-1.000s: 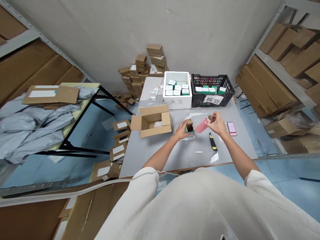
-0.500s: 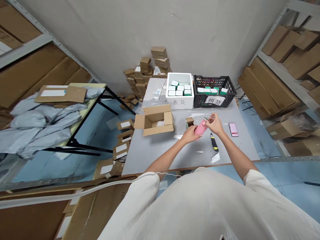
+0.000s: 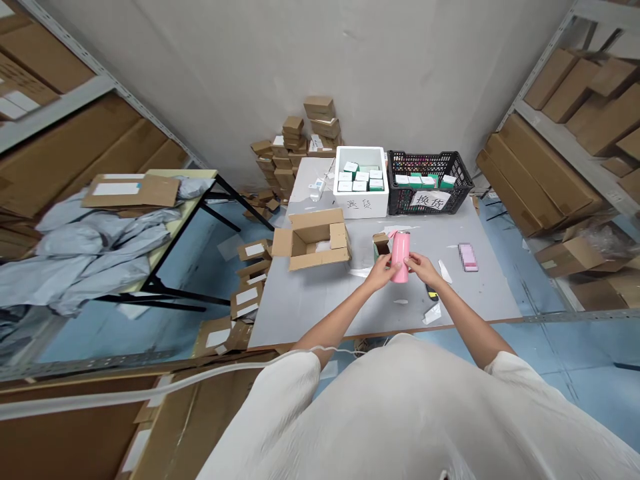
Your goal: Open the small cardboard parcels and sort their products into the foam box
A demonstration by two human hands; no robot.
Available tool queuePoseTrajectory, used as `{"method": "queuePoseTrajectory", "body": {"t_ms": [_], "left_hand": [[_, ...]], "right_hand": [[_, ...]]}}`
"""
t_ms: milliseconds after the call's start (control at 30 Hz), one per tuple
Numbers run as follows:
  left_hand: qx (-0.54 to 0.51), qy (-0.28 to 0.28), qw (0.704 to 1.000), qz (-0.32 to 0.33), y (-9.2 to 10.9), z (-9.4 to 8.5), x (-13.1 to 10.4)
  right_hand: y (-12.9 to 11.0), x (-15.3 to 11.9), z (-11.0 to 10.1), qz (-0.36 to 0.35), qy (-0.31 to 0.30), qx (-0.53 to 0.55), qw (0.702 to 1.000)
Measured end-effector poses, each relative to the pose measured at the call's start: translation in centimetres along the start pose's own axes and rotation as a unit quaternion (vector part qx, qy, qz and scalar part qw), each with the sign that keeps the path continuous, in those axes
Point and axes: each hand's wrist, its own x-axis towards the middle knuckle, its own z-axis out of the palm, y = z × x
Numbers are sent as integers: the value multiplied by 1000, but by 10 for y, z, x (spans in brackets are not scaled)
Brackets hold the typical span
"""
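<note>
A pink cylindrical bottle stands nearly upright between my two hands, above the middle of the grey table. My left hand grips its lower left side, and my right hand has its fingers on the lower right side. Behind my left hand is a small open green and brown box. Partly hidden under my right forearm lies a yellow and black cutter. A white slip rests just right of my right hand.
An open cardboard box is on the left of the grey table. At the back stand a white foam box and a black crate, both with small green-white boxes. A phone lies at the right.
The pink bottle has turned from tilted to nearly upright. My right hand has moved from its top down to its lower side. A white slip now lies on the table at the right.
</note>
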Motion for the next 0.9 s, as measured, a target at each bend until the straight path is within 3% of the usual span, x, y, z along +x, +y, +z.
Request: {"method": "queuePoseTrajectory", "body": {"t_ms": [133,233,367,600,900], "left_hand": [[64,28,998,-2,4,-3,0],[42,28,999,1,10,-5,0],[-3,0,1000,8,16,-5,-2],[64,38,997,-12,13,-6,-2],[-35,28,999,-17,10,-8,1]], "right_hand": [[0,2,2,15,53,-5,998],[-1,4,0,25,78,-4,997],[-2,3,0,28,62,-2,998],[-4,5,7,24,59,27,998],[-4,6,3,14,74,9,997]]}}
